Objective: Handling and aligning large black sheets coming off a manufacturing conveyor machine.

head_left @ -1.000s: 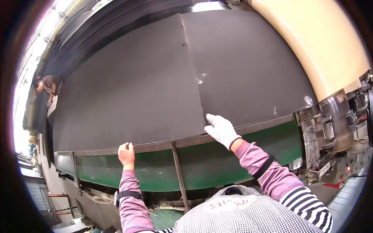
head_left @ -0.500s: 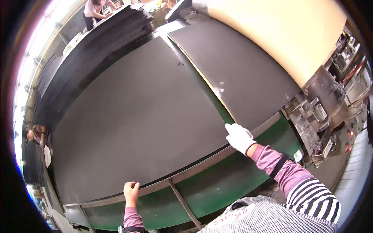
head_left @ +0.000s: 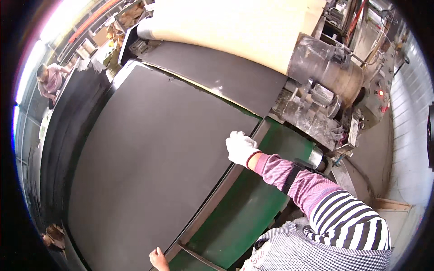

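Observation:
A large flat dark grey sheet (head_left: 158, 144) spreads before me on a green-surfaced bed. Beyond a narrow gap lies a second dark sheet (head_left: 203, 67) with a pale edge, its far part under a wide beige roll (head_left: 226, 31). My right hand (head_left: 242, 148), in a white glove, is closed with curled fingers on the large sheet's near edge, close to its right corner. Bare, my left hand (head_left: 158, 259) is also closed beside the same edge, lower in the picture. Whether either hand pinches the sheet is hidden.
A metal rail (head_left: 212, 198) and green belt (head_left: 253, 203) run along my side. At right stand a motor (head_left: 325, 63) and a control panel with a red light (head_left: 381, 93). A tall dark stack (head_left: 68, 131) rises at left; one person (head_left: 53, 81) leans there, another (head_left: 54, 237) below.
My view has turned rightward. Less of the second sheet shows before the beige roll, and the large sheet sits closer to it. My gloved right hand is now away from the gap between the sheets.

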Demonstrator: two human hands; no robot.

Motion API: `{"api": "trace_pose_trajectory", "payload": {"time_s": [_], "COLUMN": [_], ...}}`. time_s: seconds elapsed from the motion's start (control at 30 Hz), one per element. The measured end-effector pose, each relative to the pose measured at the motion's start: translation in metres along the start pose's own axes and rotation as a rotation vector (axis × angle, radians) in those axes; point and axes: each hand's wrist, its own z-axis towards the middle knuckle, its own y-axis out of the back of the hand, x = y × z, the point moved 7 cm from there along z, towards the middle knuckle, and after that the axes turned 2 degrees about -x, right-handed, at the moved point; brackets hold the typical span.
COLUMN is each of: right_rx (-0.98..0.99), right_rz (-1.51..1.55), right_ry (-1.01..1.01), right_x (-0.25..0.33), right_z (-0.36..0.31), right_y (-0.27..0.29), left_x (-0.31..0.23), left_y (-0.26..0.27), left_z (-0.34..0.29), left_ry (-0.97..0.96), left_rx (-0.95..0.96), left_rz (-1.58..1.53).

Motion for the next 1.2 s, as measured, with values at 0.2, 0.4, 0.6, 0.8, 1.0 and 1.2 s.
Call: {"api": "trace_pose_trajectory", "payload": {"time_s": [0.2,0.4,0.6,0.8,1.0,1.2], "right_rx": [-0.057,0.051,-0.08,-0.477,-0.216,0.088], "right_rz": [0.011,0.097,-0.085,0.438,0.587,0.51], "right_ry": [-0.052,-0.186,-0.35,0.515,0.497,0.275], "right_x": [-0.09,-0.188,-0.199,-0.025,-0.017,-0.06], "right_z": [0.037,0.095,0.101,-0.009,-0.114,-0.19], "right_y": [0.032,0.052,0.071,0.076,0.062,0.047], "left_x": [-0.034,-0.139,-0.243,-0.309,-0.188,-0.125], "left_y": [-0.025,-0.038,-0.042,-0.07,-0.056,-0.015], "left_z": [-0.019,-0.026,-0.02,-0.022,-0.007,-0.034], "left_ry": [-0.158,-0.846,-0.479,-0.28,-0.555,-0.166], "left_rx": [0.306,0.294,0.423,0.689,0.336,0.343], "left_rz": [-0.162,-0.093,-0.308,-0.74,-0.067,-0.257]}}
